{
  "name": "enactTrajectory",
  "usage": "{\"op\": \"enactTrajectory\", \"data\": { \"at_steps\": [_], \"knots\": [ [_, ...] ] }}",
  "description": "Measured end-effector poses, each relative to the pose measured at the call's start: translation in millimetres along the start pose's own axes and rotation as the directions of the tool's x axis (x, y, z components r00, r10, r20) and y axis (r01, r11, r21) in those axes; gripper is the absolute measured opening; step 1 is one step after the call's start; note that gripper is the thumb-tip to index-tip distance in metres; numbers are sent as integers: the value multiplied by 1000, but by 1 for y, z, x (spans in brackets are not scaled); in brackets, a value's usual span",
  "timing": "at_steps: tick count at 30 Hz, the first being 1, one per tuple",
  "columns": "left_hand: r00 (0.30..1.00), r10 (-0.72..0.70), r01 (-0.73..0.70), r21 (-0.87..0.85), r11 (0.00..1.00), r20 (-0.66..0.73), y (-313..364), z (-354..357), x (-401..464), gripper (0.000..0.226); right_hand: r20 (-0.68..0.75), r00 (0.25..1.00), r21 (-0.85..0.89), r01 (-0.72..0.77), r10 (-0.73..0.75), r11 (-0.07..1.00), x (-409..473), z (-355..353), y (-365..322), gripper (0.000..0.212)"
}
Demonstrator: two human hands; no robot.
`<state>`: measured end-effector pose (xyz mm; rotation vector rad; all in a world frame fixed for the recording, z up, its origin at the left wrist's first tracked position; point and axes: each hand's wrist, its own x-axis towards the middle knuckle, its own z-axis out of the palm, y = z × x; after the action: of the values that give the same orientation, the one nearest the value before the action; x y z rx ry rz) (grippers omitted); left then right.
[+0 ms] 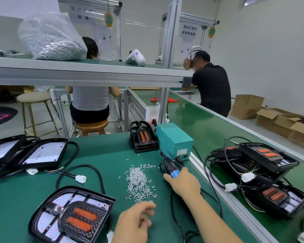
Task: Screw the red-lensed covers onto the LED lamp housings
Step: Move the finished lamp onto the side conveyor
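Cover (81, 219) sits on the housing (42, 223) at your lower left on the mat (104, 155). Your right hand (184, 183) grasps the screwdriver (172, 170); your left hand (135, 223), fingers loosely curled and holding nothing, hovers by the screws (139, 181).

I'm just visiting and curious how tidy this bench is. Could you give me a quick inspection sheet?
Surface: green mat.
Job's things: lamp housing with red-lensed cover on it; loose screws; electric screwdriver.
Clutter: bag of screws on shelf; stacked lamps at right.
Hands: left hand curled beside the screws; right hand grips the screwdriver.
Cables: black lead looping.
Surroundings: two people seated beyond.
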<state>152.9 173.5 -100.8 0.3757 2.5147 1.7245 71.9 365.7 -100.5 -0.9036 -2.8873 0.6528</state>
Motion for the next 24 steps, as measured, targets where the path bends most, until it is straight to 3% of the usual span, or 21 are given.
{"op": "enactTrajectory", "data": {
  "at_steps": [3,10,15,19,21,23,24],
  "knots": [
    [996,9,-15,-64,998,-87,-2,-9,1,69,-15,1000,6,11,-11,1000,-2,0,1,55],
    [969,-36,-26,-245,969,-245,-1,-30,-4,44,-70,997,-33,36,-39,999,-4,6,1,64],
    [930,-89,-63,-396,916,-356,0,-43,-10,41,-181,976,-142,98,-123,985,-2,11,3,72],
    [910,-118,-95,-476,874,-398,5,-48,-13,37,-247,947,-125,178,-204,976,-16,-4,-2,59],
    [898,-144,-110,-528,842,-415,7,-50,-14,35,-363,875,-13,340,-321,940,-37,-11,-8,40],
    [882,-169,-127,-568,813,-440,8,-51,-13,33,-358,807,275,571,-469,773,-74,-15,-19,16],
    [875,-181,-133,-582,802,-450,9,-51,-12,33,-305,782,415,623,-543,663,-96,-14,-25,17]
  ]
}}
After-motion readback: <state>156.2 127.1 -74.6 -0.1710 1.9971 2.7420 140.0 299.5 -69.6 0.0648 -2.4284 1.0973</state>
